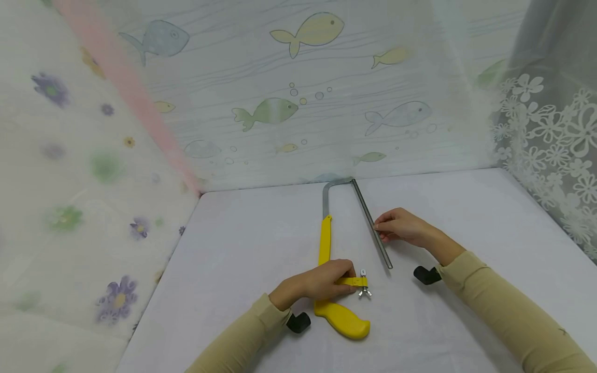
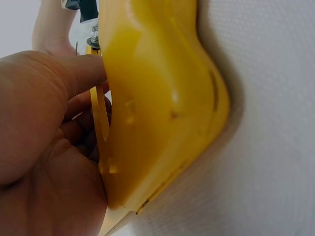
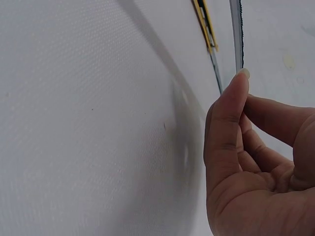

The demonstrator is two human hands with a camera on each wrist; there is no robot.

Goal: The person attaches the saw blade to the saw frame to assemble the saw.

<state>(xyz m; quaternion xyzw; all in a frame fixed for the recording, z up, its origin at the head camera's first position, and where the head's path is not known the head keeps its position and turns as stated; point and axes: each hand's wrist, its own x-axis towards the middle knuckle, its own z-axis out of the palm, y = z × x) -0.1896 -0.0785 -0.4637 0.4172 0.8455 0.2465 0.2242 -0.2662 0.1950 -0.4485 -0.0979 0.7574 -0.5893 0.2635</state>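
Note:
A hacksaw with a yellow handle [image 1: 347, 321] and a grey metal bow [image 1: 325, 199] lies on the white-covered table. My left hand [image 1: 328, 280] grips the yellow frame near the wing nut [image 1: 365, 292], with the thumb against it in the left wrist view. The toothed saw blade [image 1: 364, 202] meets the bow at its far end. Its near end stands apart from the wing-nut fitting, off to the right. My right hand [image 1: 403, 228] pinches the blade between thumb and forefinger, partly hiding it in the right wrist view.
A black wrist mount [image 1: 298, 323] sits under the left wrist and another black wrist mount [image 1: 426, 275] under the right. Behind the table hangs a fish-printed curtain [image 1: 224, 77]. Flowered cloth [image 1: 70, 171] covers the left side, and lacy fabric [image 1: 559, 129] the right.

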